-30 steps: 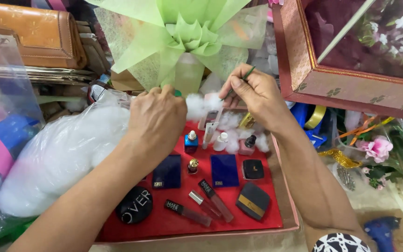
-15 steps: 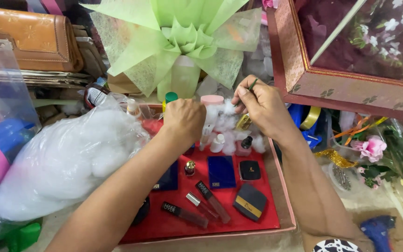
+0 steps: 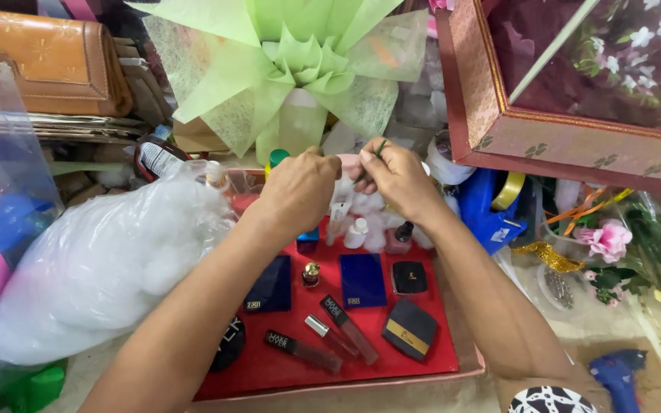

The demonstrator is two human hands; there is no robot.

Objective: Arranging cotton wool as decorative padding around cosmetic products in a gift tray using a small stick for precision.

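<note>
My left hand (image 3: 300,191) and my right hand (image 3: 398,177) meet above the back of a red tray (image 3: 430,367). The left hand's fingers are curled around what looks like a pink-capped bottle (image 3: 350,161), mostly hidden. A thin green stick (image 3: 377,149) is pinched in my right hand's fingers. A clear plastic strip (image 3: 338,216) hangs below the hands. On the tray lie two blue compacts (image 3: 363,280), a black compact (image 3: 408,277), lip gloss tubes (image 3: 350,330), a small gold bottle (image 3: 311,274) and white cotton balls (image 3: 370,223).
A bag of white stuffing (image 3: 109,260) lies left of the tray. Behind stand a green wrapped bouquet (image 3: 292,69), a brown handbag (image 3: 47,57) and a red framed box (image 3: 575,138). At the right are a pink flower (image 3: 607,240) and a blue glue gun (image 3: 618,375).
Both hands have risen from the tray's back row and come together. My left hand lifted up with the pink-capped thing and now touches my right hand.
</note>
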